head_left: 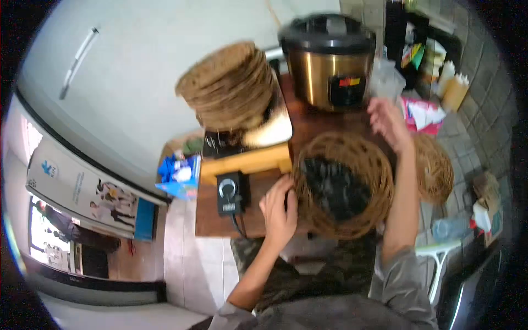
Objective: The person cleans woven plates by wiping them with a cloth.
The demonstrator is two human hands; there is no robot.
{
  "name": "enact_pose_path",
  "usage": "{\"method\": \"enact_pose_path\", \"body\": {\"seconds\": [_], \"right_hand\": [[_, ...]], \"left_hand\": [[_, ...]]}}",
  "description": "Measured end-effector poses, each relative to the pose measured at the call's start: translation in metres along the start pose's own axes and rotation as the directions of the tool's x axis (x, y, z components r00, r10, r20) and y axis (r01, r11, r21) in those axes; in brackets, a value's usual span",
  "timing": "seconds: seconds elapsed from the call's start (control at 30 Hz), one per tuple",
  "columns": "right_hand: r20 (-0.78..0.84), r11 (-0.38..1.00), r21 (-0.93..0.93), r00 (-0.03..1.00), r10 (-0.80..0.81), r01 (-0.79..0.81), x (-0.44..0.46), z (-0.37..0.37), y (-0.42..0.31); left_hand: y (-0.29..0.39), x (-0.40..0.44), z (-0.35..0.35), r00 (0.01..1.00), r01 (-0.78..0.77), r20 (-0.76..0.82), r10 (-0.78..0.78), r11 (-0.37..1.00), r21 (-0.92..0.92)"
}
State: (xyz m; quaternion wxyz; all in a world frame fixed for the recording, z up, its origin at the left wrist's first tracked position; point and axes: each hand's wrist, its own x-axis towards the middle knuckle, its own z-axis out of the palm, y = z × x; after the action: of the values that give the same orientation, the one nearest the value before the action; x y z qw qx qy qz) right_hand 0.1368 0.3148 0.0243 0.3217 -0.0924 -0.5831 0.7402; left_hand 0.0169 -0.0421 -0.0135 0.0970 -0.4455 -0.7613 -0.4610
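Note:
A round brown wicker basket (379,165) lies on the wooden table before me, with dark, crumpled black material (336,187) inside it. My left hand (279,209) is at the basket's left rim, thumb and fingers apart; its fingertips come close to the rim, and contact is hard to make out. Raised beyond the basket's right side, my right hand (389,122) has loosely bent, parted fingers with nothing visible in them. Close to that hand are a gold and black rice cooker (311,77) and a pink packet with white tissue (423,115).
Stacked woven plates (231,88) stand on a board behind a yellow wooden bar (247,162). A black dial box (228,193) with a cable sits left of my left hand. Another wicker basket (434,168) is at right, near a clear bottle (452,229).

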Motion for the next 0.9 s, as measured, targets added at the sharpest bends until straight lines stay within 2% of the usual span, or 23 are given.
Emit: {"method": "enact_pose_path", "body": {"seconds": [0.03, 0.07, 0.13, 0.17, 0.2, 0.23, 0.27, 0.3, 0.33, 0.37, 0.47, 0.53, 0.6, 0.67, 0.73, 0.77, 0.9], "right_hand": [[0.028, 0.997, -0.06, 0.999, 0.047, -0.045, 0.002, 0.003, 0.007], [0.04, 0.987, -0.116, 0.993, 0.113, -0.108, 0.002, 0.009, 0.012], [0.058, 0.941, -0.281, 0.976, 0.211, -0.187, 0.004, 0.045, 0.004], [0.216, 0.926, -0.374, 0.966, 0.14, -0.05, 0.01, 0.042, 0.022], [0.374, 0.892, -0.443, 0.924, 0.086, 0.096, 0.014, 0.043, 0.033], [0.343, 0.864, -0.503, 0.917, 0.205, -0.005, 0.012, 0.038, 0.038], [0.327, 0.866, -0.499, 0.921, 0.214, -0.024, 0.009, 0.038, 0.039], [0.364, 0.894, -0.443, 0.896, 0.255, -0.074, 0.008, 0.037, 0.039], [0.407, 0.914, -0.388, 0.868, 0.285, -0.118, 0.009, 0.036, 0.037], [0.418, 0.846, -0.532, 0.856, 0.304, -0.04, 0.009, 0.037, 0.033], [0.467, 0.837, -0.546, 0.83, 0.306, -0.002, 0.008, 0.036, 0.03], [0.483, 0.859, -0.512, 0.833, 0.27, 0.018, 0.013, 0.03, 0.043], [0.506, 0.878, -0.477, 0.829, 0.24, 0.037, 0.012, 0.03, 0.045], [0.507, 0.848, -0.526, 0.826, 0.244, 0.072, 0.012, 0.032, 0.04], [0.495, 0.852, -0.523, 0.824, 0.277, 0.028, 0.01, 0.036, 0.03], [0.484, 0.855, -0.519, 0.82, 0.306, -0.013, 0.009, 0.038, 0.029], [0.53, 0.888, -0.459, 0.8, 0.281, -0.008, 0.01, 0.035, 0.033]], "left_hand": [[0.0, 0.002, 0.0, 0.996, 0.089, 0.003, -0.089, 0.994, -0.059], [0.002, 0.01, -0.004, 0.996, 0.087, -0.004, -0.088, 0.99, -0.109], [0.009, 0.02, -0.013, 0.997, 0.075, -0.021, -0.075, 0.997, 0.003], [0.018, 0.027, -0.017, 0.998, -0.038, -0.046, 0.044, 0.992, 0.123], [0.028, 0.032, -0.022, 0.991, -0.133, 0.003, 0.135, 0.972, 0.194], [0.045, 0.042, -0.031, 0.965, -0.201, 0.199, 0.168, 0.966, 0.16], [0.061, 0.051, -0.036, 0.902, -0.255, 0.386, 0.195, 0.96, 0.112], [0.067, 0.052, -0.03, 0.895, -0.254, 0.403, 0.193, 0.962, 0.103], [0.072, 0.053, -0.022, 0.81, -0.312, 0.549, 0.207, 0.944, 0.104], [0.076, 0.056, -0.015, 0.705, -0.372, 0.677, 0.211, 0.923, 0.099], [0.065, 0.084, 0.006, 0.638, -0.467, 0.71, 0.299, 0.883, 0.047], [0.066, 0.1, 0.017, 0.639, -0.464, 0.715, 0.285, 0.884, 0.063], [0.064, 0.106, 0.032, 0.749, -0.419, 0.596, 0.289, 0.903, 0.089], [0.065, 0.101, 0.044, 0.761, -0.426, 0.561, 0.325, 0.903, 0.054], [0.068, 0.096, 0.049, 0.675, -0.457, 0.69, 0.259, 0.882, 0.117], [0.076, 0.097, 0.045, 0.654, -0.462, 0.72, 0.232, 0.876, 0.137], [0.082, 0.097, 0.033, 0.585, -0.461, 0.791, 0.179, 0.876, 0.142]]}}
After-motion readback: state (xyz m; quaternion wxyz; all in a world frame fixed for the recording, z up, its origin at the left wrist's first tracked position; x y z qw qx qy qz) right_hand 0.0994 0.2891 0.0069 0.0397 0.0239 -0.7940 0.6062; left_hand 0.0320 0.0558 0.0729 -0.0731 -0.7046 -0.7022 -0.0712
